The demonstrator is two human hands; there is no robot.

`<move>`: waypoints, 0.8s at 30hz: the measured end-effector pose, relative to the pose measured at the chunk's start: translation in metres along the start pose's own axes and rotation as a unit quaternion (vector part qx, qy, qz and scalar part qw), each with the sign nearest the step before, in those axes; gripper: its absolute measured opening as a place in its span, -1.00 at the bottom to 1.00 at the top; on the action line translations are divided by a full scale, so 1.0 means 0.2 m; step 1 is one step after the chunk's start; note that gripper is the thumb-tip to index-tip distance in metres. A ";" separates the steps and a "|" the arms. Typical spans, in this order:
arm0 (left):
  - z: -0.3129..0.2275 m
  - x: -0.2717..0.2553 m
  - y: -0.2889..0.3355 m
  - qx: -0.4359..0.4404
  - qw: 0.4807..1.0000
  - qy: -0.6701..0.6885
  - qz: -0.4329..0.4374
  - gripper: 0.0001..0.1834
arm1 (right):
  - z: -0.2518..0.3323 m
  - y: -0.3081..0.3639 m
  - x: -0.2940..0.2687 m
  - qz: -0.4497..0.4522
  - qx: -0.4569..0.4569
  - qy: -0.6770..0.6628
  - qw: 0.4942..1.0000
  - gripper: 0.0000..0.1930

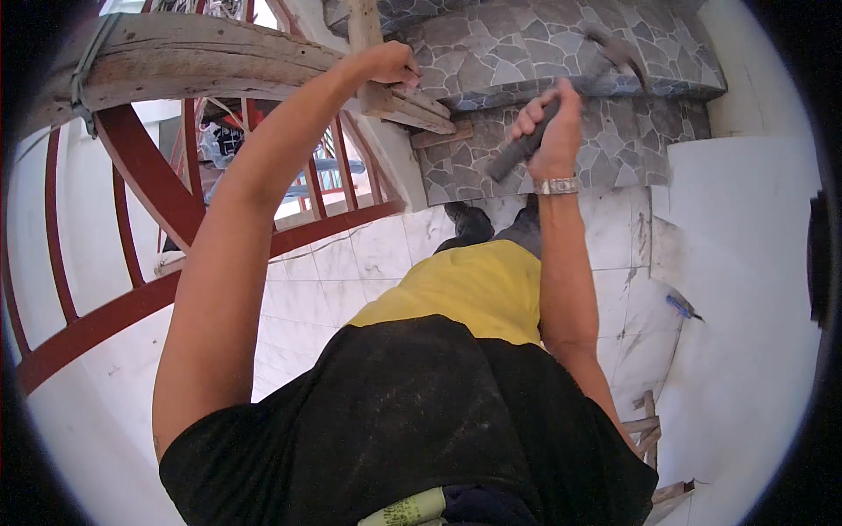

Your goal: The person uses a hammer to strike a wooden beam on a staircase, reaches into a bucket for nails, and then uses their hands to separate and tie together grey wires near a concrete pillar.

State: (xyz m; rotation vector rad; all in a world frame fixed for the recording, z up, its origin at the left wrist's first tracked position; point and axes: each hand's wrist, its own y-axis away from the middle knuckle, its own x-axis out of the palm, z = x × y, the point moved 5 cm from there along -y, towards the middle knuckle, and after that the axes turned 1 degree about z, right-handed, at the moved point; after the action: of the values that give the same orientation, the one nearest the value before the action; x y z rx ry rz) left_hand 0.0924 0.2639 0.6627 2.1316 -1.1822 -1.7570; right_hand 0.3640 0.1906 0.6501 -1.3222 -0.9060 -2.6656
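A claw hammer [510, 158] is gripped in my right hand [558, 131]. Its dark handle slants up to the right, and its head is somewhat blurred above the grey stone step. My left hand [392, 65] is closed against the wooden post [364, 24], near where it meets a thick weathered beam [197, 60]. The fingertips curl inward, and whatever they pinch is too small to tell. Just below that hand, a short timber piece [412, 110] juts toward the steps.
A red metal railing [114, 329] runs under the beam on the left. Grey stone-patterned steps [491, 53] rise ahead of my feet. A blue-handled tool [682, 306] lies on the pale tiles at right, with a wooden frame [647, 430] behind it near the white wall.
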 end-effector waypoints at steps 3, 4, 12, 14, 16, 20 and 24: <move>0.02 0.01 -0.03 -0.013 1.000 -0.014 0.010 -0.82 | -0.19 -0.04 0.05 -0.051 0.006 -0.157 0.986 -0.61; -0.01 0.01 -0.05 -0.016 1.000 -0.013 0.012 -0.82 | -0.38 -0.04 0.06 -0.044 0.036 -0.020 0.998 -0.61; 0.07 0.07 0.03 -0.090 0.996 0.008 0.003 -0.74 | -0.19 0.11 0.09 0.120 0.208 0.174 0.955 -0.70; 0.09 0.03 0.10 -0.112 0.989 0.042 -0.086 -0.76 | -0.03 0.09 0.11 0.144 0.055 0.032 0.987 -0.73; -0.01 -0.03 0.23 -0.117 0.927 0.207 -0.291 -0.71 | 0.00 0.03 0.04 0.114 0.053 -0.013 0.992 -0.74; -0.19 0.21 0.74 -0.179 0.479 0.518 -0.686 -0.74 | -0.20 -0.02 0.01 0.051 0.102 -0.119 0.986 -0.71; 0.20 0.68 1.09 -0.202 0.161 0.616 -0.744 -0.78 | -0.60 0.03 0.11 0.117 0.313 -0.015 0.943 -0.71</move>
State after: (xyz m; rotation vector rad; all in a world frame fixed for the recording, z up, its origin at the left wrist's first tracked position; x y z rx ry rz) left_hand -0.0453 0.0432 0.6668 2.4211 2.0067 0.6815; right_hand 0.2646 0.1285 0.6126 -1.2087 -1.3462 -1.9353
